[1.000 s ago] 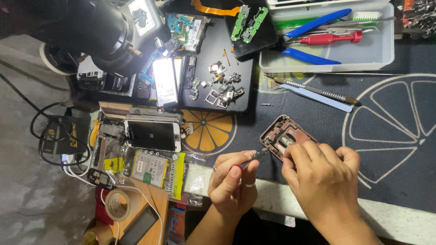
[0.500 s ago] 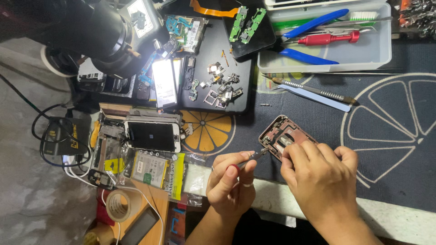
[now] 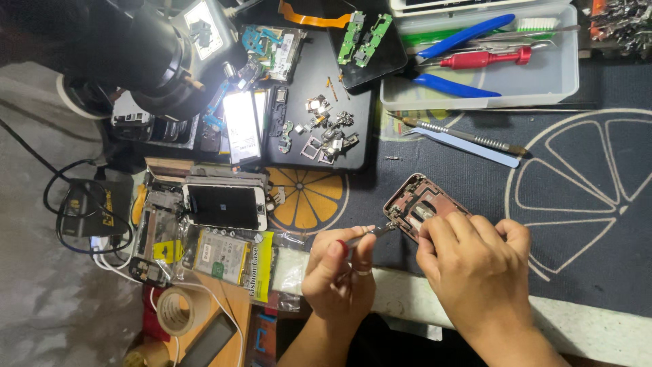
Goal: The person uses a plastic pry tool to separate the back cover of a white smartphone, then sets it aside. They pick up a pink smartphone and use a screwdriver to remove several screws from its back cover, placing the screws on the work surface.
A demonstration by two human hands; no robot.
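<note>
An opened phone housing, pinkish with bare innards, lies on the dark mat near the front edge. My right hand rests on its near end and holds it down. My left hand pinches a thin metal tool, tweezers or a small driver, whose tip touches the housing's lower left corner.
A black tray of small metal parts and green boards sits behind. A clear box holds blue-handled pliers and a red screwdriver. Spudgers lie beside it. Phone screens, packets, tape roll, cables and a microscope crowd the left.
None of the hands or the housing has visibly shifted; only the camera view has drifted slightly.
</note>
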